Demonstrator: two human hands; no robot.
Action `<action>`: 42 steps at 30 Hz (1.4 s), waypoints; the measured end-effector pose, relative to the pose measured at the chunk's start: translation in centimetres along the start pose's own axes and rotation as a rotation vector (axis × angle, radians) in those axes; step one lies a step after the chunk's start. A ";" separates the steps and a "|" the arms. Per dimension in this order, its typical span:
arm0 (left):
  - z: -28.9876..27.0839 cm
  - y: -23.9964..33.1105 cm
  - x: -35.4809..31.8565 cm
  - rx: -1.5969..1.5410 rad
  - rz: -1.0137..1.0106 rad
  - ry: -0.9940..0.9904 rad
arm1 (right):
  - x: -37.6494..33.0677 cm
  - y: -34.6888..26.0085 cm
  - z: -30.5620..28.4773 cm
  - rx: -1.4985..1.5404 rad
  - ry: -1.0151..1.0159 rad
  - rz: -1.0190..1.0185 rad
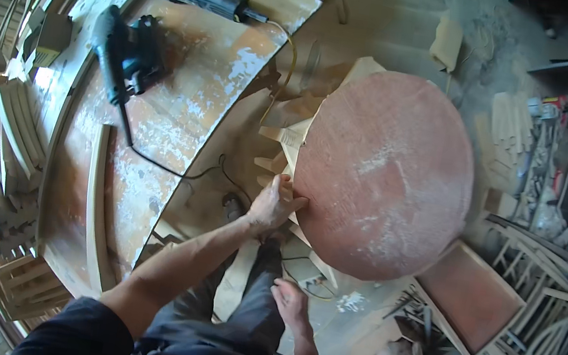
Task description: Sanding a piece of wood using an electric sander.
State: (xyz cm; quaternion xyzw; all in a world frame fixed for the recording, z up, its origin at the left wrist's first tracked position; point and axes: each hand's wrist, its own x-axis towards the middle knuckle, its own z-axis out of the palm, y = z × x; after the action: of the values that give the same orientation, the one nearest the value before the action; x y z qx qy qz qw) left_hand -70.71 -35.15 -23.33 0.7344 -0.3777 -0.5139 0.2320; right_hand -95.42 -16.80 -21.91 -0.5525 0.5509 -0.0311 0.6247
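1. Your left hand grips the near-left rim of the round tabletop, thumb on the upper face and fingers curled around the edge. Keep that grip close to the rim and firm; judged from its breadth, the disc is likely heavy and will want to swing.
2. Your right hand hangs loose and half open above your legs, holding nothing. Bringing it to the near edge would probably steady the piece better than one hand alone.
3. Watch the power cord trailing off the surface toward your feet, and the wood offcuts on the floor; both look like trip hazards.
4. The tabletop stands in front of you, right of the surface, resting on a pale wooden base whose slats show at its left edge.
5. It is a reddish-brown disc, smooth, dusted with pale sanding powder in streaks across the middle and lower part.
6. A black sander lies on the surface, well apart from your hands.
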 end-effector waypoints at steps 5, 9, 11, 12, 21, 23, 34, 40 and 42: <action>-7.8 0.1 -6.8 0.069 0.204 -0.123 | -0.4 -3.7 -14.2 -0.268 1.078 0.028; -14.2 -2.4 -11.9 -0.007 0.052 -0.206 | 4.1 3.9 -21.6 0.165 1.313 0.362; -18.2 -5.3 -15.4 0.013 0.090 -0.166 | 4.7 3.9 -22.4 0.204 1.258 0.353; -19.8 -6.7 -17.0 -0.088 0.093 -0.111 | 4.8 3.8 -22.2 0.246 1.222 0.366; -26.4 -9.3 -25.3 -0.428 -0.124 0.316 | 4.6 -6.0 -17.3 -0.373 1.075 0.753; -26.8 -9.1 -26.2 -0.447 -0.133 0.404 | 8.1 -14.4 -17.0 -0.596 0.920 0.360; -24.9 -10.6 -27.2 -0.554 -0.166 0.729 | 33.4 -36.4 -20.0 -1.595 -0.229 -0.346; -17.2 -10.1 -32.1 -0.702 -0.253 0.973 | 34.0 -35.6 -16.6 -1.433 -0.187 -0.451; -14.0 -10.1 -33.2 -0.813 -0.327 1.020 | 32.3 -35.0 -16.6 -1.495 -0.157 -0.432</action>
State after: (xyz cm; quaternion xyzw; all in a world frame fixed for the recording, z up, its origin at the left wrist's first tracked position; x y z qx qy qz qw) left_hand -60.74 -3.35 -6.32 0.7871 0.1191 -0.2324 0.5588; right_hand -74.86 -62.20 -14.10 -0.9222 0.2602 0.2665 0.1040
